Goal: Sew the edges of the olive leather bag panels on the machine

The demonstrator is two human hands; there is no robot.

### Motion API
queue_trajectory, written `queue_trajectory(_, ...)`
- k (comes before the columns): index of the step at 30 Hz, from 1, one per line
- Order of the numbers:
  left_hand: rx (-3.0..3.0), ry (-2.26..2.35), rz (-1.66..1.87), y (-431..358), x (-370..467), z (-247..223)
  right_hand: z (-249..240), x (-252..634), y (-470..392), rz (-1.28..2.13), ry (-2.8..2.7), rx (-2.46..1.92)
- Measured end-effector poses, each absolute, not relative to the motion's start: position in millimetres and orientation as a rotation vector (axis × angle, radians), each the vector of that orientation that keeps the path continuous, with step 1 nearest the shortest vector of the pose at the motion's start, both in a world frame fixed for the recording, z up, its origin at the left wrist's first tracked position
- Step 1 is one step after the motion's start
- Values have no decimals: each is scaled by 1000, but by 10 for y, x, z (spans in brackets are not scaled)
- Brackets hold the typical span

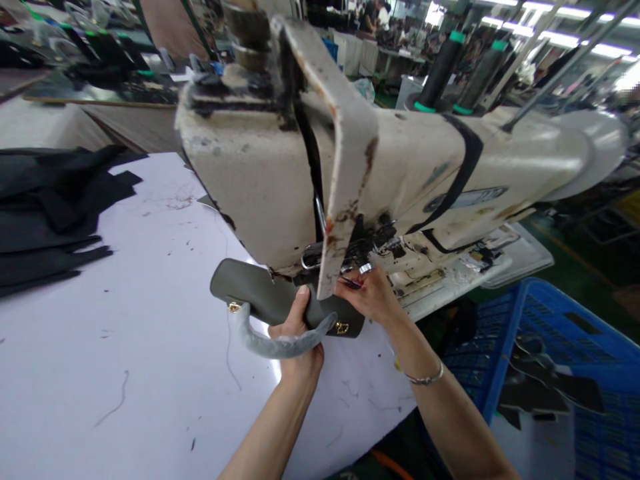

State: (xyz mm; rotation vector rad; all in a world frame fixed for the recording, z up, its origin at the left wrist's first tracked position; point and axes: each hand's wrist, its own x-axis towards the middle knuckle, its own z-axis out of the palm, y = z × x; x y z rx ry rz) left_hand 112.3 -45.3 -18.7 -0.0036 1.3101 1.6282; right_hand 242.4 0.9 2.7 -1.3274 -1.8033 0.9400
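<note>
An olive-grey bag panel (250,283) lies beneath the head of a sewing machine (260,187). Its carry handle (280,347), wrapped in clear plastic, is fixed by gold-coloured metal fittings at both ends. My left hand (300,333) reaches through the handle and grips the panel's near side, thumb on top. Close to the needle area, behind the machine's metal bar, my right hand (373,293) has its fingers pinched round a small dark, thin tool whose kind I cannot make out. A shiny ring-like piece shows at that hand's fingers. The needle itself is hidden.
Black cut pieces (55,207) are piled on the white tabletop (165,373) at the left, with loose threads scattered about. A blue plastic crate (520,320) holding dark pieces stands at the right. Black thread cones (443,70) rise behind the machine.
</note>
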Motion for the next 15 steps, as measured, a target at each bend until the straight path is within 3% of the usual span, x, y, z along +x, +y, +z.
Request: queue_trajectory(15,24,1329,1681,-414,1108,-199,-63,2431,-33,1012,-1757,-1342)
